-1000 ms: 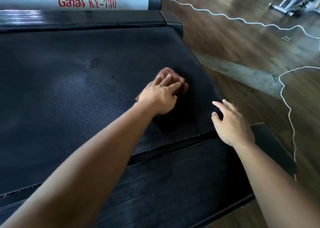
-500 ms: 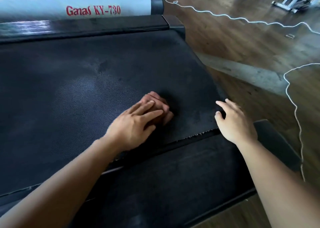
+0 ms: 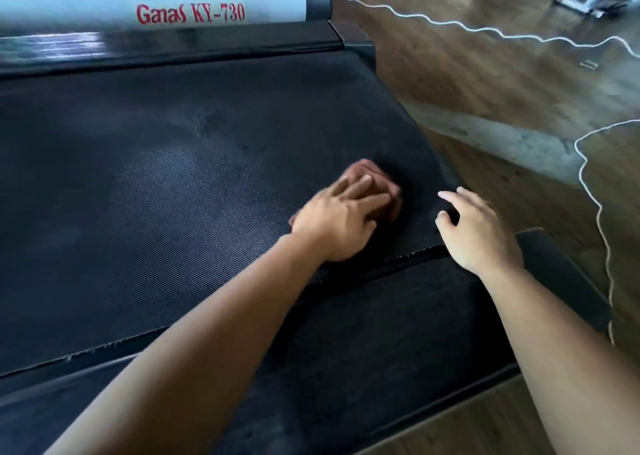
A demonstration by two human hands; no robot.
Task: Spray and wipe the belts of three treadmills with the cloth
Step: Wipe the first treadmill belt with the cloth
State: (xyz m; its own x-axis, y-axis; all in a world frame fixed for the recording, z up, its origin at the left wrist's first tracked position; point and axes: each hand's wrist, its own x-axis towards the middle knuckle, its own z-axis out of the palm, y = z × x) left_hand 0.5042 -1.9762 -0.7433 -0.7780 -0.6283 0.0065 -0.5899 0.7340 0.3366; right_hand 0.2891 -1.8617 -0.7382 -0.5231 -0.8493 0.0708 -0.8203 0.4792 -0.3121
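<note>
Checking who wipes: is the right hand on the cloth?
No, the left hand presses the cloth on the treadmill belt; the right hand holds nothing.

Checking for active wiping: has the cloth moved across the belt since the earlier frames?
Yes. Judged against the treadmill belt and its right edge, the brown cloth under the left hand first drew back leftward, then slid right again, and is now close to that edge.
</note>
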